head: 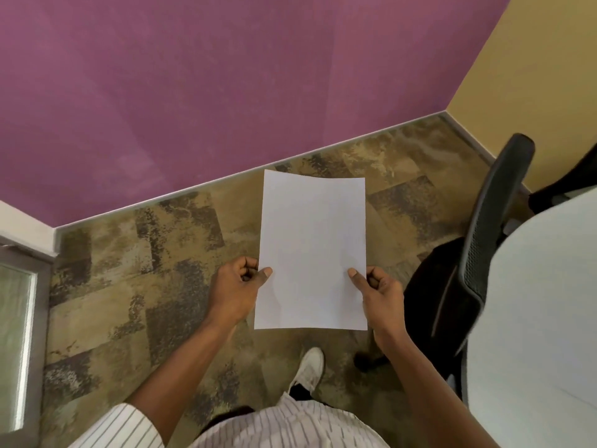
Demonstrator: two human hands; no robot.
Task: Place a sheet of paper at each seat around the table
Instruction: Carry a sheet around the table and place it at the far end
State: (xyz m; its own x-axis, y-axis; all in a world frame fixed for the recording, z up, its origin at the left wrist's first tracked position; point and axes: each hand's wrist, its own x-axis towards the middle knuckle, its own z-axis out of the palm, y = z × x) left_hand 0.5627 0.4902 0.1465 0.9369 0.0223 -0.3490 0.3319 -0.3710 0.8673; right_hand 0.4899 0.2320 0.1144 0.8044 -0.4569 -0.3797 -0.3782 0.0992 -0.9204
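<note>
A blank white sheet of paper (311, 250) hangs in front of me above the carpet, held upright by its two long edges. My left hand (237, 286) pinches the left edge, thumb on top. My right hand (379, 291) pinches the right edge the same way. The white table (542, 302) fills the right side of the view, apart from the paper. A black mesh-backed office chair (484, 240) is pushed in at the table's left edge, just right of my right hand.
A purple wall (193, 85) runs close ahead and meets a yellow wall (533, 59) at the far right corner. A glass door with a grey frame (22, 334) stands at the left. My white shoe (310, 367) steps on the patterned carpet (145, 286).
</note>
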